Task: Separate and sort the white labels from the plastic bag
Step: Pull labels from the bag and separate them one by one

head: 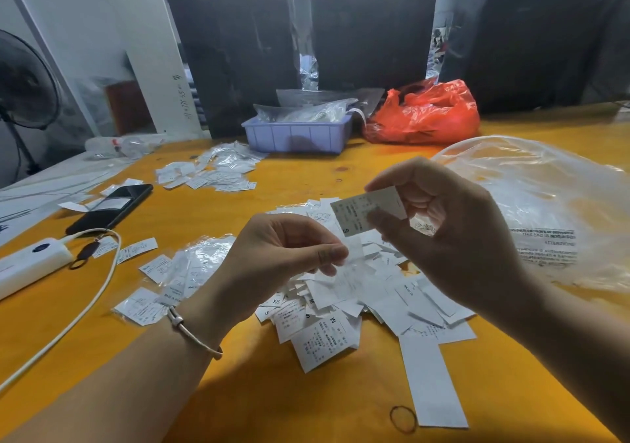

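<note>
Right hand (453,234) pinching small white printed label (368,209) up for reading; left hand (283,248) fingers clamped on thin clear plastic sleeve (351,267), above heap of loose white labels (358,303) on yellow tabletop (272,391)

The white label (366,210) pinched in the right hand (453,234) bears a bold "S" at its lower corner; its finer print is too small to read. In the heap of labels (358,303) on the table, single ones show "XS", "S", "M" and "MADE IN". The clear plastic bag (545,210) at right carries "THIS BAG IS NOT" and "ATTENZIONE".
</note>
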A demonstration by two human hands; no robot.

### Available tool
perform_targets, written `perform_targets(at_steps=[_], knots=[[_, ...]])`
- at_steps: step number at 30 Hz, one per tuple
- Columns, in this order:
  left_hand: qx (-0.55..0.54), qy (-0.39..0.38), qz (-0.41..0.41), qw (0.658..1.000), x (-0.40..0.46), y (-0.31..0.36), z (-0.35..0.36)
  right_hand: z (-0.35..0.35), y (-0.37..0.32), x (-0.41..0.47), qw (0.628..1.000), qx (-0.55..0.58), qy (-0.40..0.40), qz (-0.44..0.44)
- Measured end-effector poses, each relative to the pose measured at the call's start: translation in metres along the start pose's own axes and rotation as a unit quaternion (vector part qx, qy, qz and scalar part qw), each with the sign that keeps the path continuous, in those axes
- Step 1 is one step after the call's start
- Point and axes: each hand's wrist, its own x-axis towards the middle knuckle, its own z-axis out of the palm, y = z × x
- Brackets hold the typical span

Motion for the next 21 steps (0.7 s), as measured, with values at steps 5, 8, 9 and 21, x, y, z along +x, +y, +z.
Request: perform_targets(at_steps=[5, 8, 9, 21], knots=[[0.004, -0.005, 0.002, 1.0, 0.0002, -0.0002, 0.0001, 0.0011, 0.0041, -0.0012, 0.997, -0.067, 0.006, -0.033], [0.005, -0.007, 0.001, 1.0, 0.0001, -0.0005, -0.0002, -0.0002, 0.0044, -0.0008, 0.994, -0.092, 0.004, -0.05], [0.006, -0.008, 0.001, 1.0, -0.0001, -0.0006, -0.0002, -0.0004, 0.0046, -0.0006, 0.993, -0.101, 0.0, -0.055], [0.005, -0.018, -0.013, 1.0, 0.0001, 0.0005, 0.0005, -0.0026, 0.0097, -0.0009, 0.995, 0.007, -0.1, 0.004]])
